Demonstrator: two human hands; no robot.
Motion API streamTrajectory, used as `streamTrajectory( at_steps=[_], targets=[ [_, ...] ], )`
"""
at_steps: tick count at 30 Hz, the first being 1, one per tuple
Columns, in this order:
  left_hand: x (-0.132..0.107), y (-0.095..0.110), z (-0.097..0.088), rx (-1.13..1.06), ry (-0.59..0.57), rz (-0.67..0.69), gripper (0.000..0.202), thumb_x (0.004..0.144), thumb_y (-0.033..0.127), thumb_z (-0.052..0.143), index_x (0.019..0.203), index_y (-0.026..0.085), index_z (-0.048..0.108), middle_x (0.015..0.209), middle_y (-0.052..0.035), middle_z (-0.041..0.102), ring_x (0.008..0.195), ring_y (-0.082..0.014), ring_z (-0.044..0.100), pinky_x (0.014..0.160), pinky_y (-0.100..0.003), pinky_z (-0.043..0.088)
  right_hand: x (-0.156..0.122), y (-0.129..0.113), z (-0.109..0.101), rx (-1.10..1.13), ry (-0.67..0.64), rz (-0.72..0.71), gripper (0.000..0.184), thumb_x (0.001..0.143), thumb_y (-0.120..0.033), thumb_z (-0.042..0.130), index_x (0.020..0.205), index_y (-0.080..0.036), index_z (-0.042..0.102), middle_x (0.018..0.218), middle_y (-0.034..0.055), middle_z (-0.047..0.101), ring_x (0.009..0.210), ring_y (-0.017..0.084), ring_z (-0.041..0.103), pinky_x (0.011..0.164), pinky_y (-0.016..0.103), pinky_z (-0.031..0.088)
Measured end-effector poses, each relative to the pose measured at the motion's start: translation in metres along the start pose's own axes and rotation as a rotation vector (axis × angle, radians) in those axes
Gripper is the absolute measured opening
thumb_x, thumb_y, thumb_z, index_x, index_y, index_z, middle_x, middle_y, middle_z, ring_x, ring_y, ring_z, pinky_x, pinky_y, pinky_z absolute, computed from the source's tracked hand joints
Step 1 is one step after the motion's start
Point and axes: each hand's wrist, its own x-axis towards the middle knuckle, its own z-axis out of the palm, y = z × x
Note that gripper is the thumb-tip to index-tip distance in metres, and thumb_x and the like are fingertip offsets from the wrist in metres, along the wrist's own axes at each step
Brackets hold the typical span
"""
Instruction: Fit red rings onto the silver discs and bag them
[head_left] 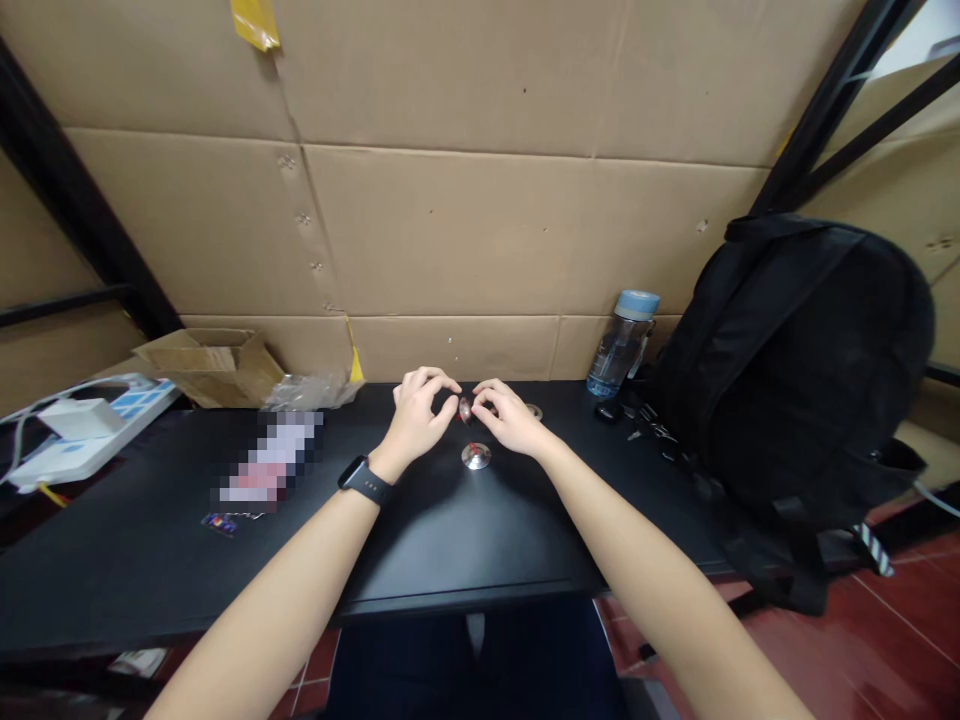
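Observation:
Just above the black table, a small shiny metal disc (465,410) with red on it shows tilted between my two hands. My right hand (506,412) has its thumb and fingertips closed at the disc's right edge. On the other side, my left hand (418,415) is curved close to the disc, thumb and forefinger a little apart; whether it touches the disc is unclear. A second round metal piece (476,457), with a red centre, lies on the table below my hands. Partly hidden behind my right hand is a beige ring (535,411).
A clear bottle with a blue lid (619,345) and a black backpack (802,380) stand at the right, keys (651,420) between them. Leftward are an open cardboard box (217,365), clear plastic wrap (311,392) and a white power strip (97,440). Cardboard (450,230) walls the back.

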Motion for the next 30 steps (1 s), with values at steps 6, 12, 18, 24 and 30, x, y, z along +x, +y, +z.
streamTrajectory(
  at_steps=[6, 12, 18, 24, 30],
  targets=[
    [-0.004, -0.013, 0.01, 0.035, -0.261, 0.088, 0.026, 0.09, 0.05, 0.065, 0.108, 0.035, 0.076, 0.132, -0.0053, 0.062, 0.128, -0.0327, 0.044, 0.102, -0.049, 0.035, -0.001, -0.01, -0.011, -0.105, -0.058, -0.086, 0.015, 0.098, -0.024, 0.055, 0.085, -0.02, 0.061, 0.124, 0.0105, 0.056, 0.119, 0.024, 0.053, 0.106, 0.044, 0.042],
    [-0.008, -0.024, 0.023, 0.041, -0.345, 0.069, 0.025, 0.092, 0.049, 0.061, 0.107, 0.037, 0.077, 0.129, -0.0045, 0.065, 0.125, -0.0333, 0.044, 0.101, -0.051, 0.034, -0.002, 0.006, -0.005, -0.221, -0.054, -0.037, 0.015, 0.097, -0.023, 0.055, 0.085, -0.02, 0.062, 0.122, 0.0105, 0.056, 0.118, 0.025, 0.051, 0.106, 0.044, 0.042],
    [-0.003, -0.049, 0.015, 0.18, -0.313, -0.037, 0.027, 0.09, 0.046, 0.061, 0.11, 0.034, 0.075, 0.129, -0.009, 0.064, 0.125, -0.0374, 0.044, 0.101, -0.056, 0.033, -0.005, 0.025, 0.002, -0.343, -0.107, 0.024, 0.014, 0.095, -0.02, 0.057, 0.083, -0.019, 0.065, 0.114, 0.0108, 0.059, 0.108, 0.025, 0.053, 0.099, 0.043, 0.046],
    [0.002, -0.099, -0.032, 0.536, 0.024, -0.455, 0.049, 0.087, 0.036, 0.061, 0.131, 0.014, 0.059, 0.141, -0.0256, 0.051, 0.13, -0.047, 0.038, 0.099, -0.063, 0.033, -0.004, 0.019, -0.01, -0.318, -0.11, 0.108, 0.013, 0.094, -0.027, 0.061, 0.084, -0.021, 0.067, 0.109, 0.0084, 0.061, 0.107, 0.025, 0.056, 0.094, 0.04, 0.047],
    [-0.008, -0.145, -0.081, 0.536, 0.097, -0.866, 0.04, 0.089, 0.029, 0.056, 0.125, 0.011, 0.057, 0.112, -0.0231, 0.068, 0.118, -0.0468, 0.053, 0.097, -0.06, 0.032, -0.001, 0.028, -0.02, -0.307, -0.062, 0.099, 0.007, 0.089, -0.021, 0.063, 0.094, -0.02, 0.068, 0.107, 0.0087, 0.062, 0.106, 0.025, 0.057, 0.1, 0.042, 0.044]
  ],
)
